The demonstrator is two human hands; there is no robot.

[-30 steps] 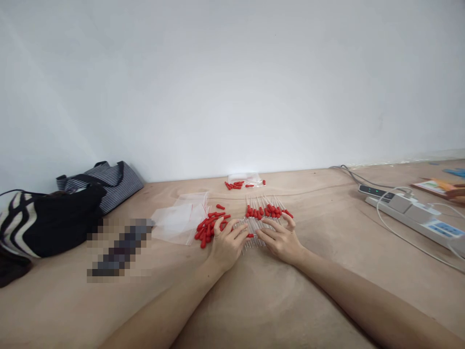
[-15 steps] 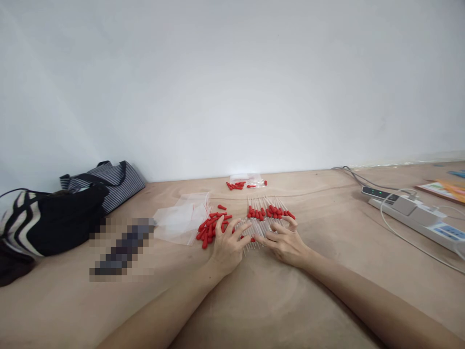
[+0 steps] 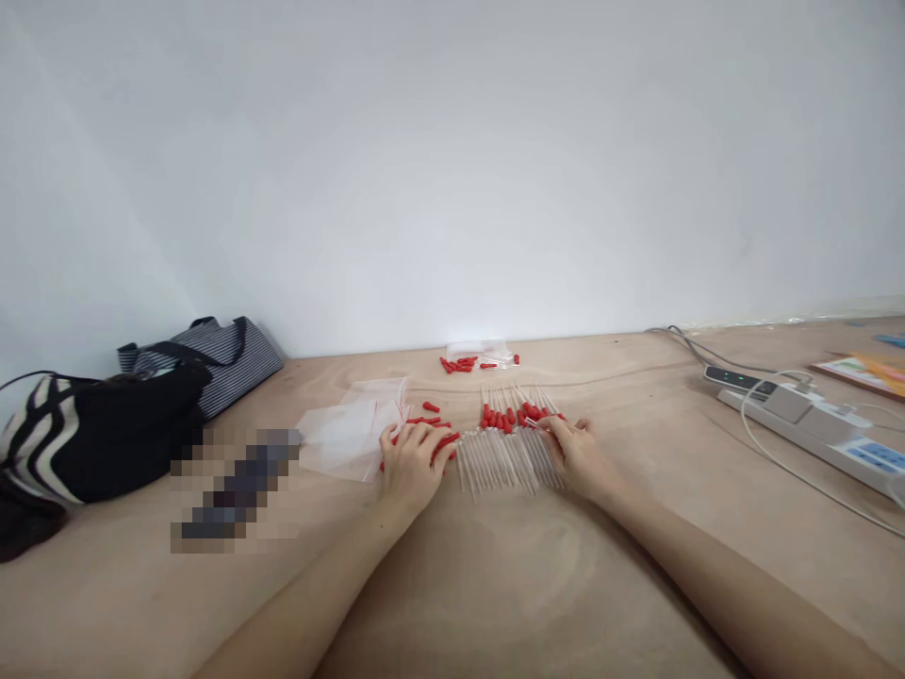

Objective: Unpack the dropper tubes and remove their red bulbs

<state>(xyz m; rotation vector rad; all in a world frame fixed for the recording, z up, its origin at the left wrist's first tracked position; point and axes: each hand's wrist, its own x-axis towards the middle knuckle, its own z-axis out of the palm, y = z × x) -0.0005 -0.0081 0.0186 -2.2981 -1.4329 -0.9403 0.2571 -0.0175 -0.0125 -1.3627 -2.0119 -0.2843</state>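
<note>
A row of clear glass dropper tubes [image 3: 503, 459] lies on the wooden table [image 3: 495, 585], several with red rubber bulbs [image 3: 510, 416] at their far ends. My left hand [image 3: 410, 461] rests on a loose pile of red bulbs [image 3: 431, 426] left of the tubes, its fingers curled down over them. At the right edge of the row, my right hand [image 3: 578, 451] pinches the end of one tube between its fingertips. Whether the left fingers hold a bulb is hidden.
Clear zip bags [image 3: 352, 429] lie left of the pile. More red bulbs and a bag [image 3: 475, 357] sit near the wall. Striped and black bags [image 3: 120, 415] stand at the left. A power strip with cables [image 3: 813, 420] lies at the right.
Both hands left the middle of the tube row. The left hand went left onto the loose bulbs; the right hand went to the row's right edge and pinched a tube.
</note>
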